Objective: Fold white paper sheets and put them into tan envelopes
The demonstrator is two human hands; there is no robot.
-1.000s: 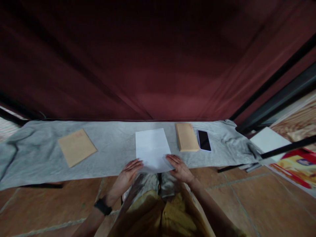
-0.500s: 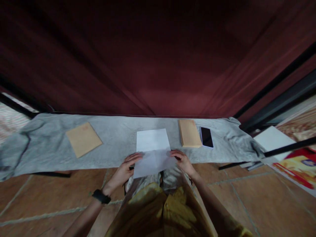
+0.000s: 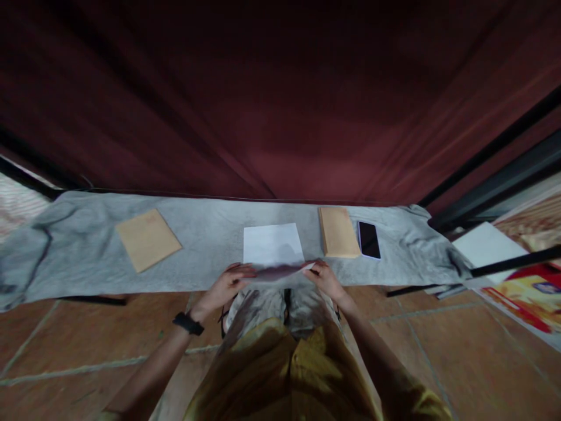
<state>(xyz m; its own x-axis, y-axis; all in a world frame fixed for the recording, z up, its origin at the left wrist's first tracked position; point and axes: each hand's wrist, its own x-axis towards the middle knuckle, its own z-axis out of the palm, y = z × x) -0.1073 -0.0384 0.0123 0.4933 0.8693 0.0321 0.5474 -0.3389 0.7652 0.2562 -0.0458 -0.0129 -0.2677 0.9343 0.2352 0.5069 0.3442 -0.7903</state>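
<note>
My left hand (image 3: 227, 286), with a black band on the wrist, pinches the left end of a sheet of paper (image 3: 277, 273). At its right end the same sheet is held between the fingers of my right hand (image 3: 326, 282). It is seen almost edge-on, curved and shaded, above the near edge of the cloth. Just beyond it, white paper (image 3: 272, 242) lies flat; whether this is one sheet or a stack I cannot tell. To the right sits a stack of brown envelopes (image 3: 340, 233). A single brown envelope (image 3: 148, 240) lies at the left.
A grey cloth (image 3: 210, 234) covers the long narrow bench. A dark phone (image 3: 369, 240) lies right of the envelopes. Behind hangs a dark red curtain (image 3: 280, 134). Black metal bars (image 3: 499, 143), a white board (image 3: 488, 251) and a red-yellow printed package (image 3: 530, 298) are at the right.
The held sheet, which sloped broadly towards my lap, has tilted up so that only a thin strip shows. Both hands still grip its ends. The view has shifted slightly.
</note>
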